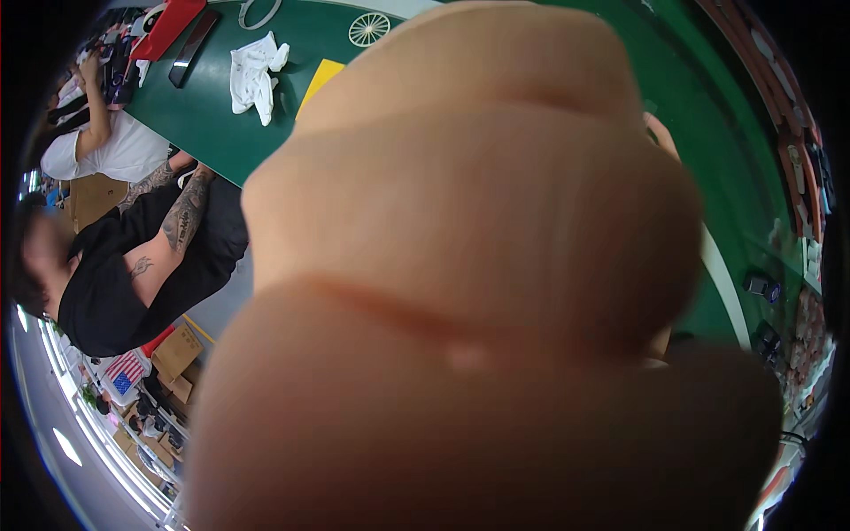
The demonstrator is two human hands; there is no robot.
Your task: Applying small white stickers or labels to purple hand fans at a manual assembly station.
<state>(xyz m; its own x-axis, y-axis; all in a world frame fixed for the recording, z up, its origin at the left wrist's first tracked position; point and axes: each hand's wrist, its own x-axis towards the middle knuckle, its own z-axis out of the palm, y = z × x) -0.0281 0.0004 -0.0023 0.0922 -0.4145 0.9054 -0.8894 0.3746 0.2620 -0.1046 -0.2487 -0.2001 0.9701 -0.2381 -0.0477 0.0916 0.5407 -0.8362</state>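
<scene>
One of my hands (469,221) fills the middle of the head view, very close and blurred. Its fingers look bent and lie against one another; I cannot tell whether it is the left or the right, or if it holds anything. Past its right edge shows a bit of skin like a finger (660,133), perhaps of my other hand, the rest hidden. Beyond the near hand, a yellow flat piece (319,87) partly shows on the green table (199,119). A crumpled white glove (255,78) lies left of it.
On the table are a white spoked wheel (368,30), a white ring (259,12), a dark flat bar (193,49) and a red object (168,28). A person in black (115,283) sits at left, near another in white (115,146). Cardboard boxes (177,352) stand behind.
</scene>
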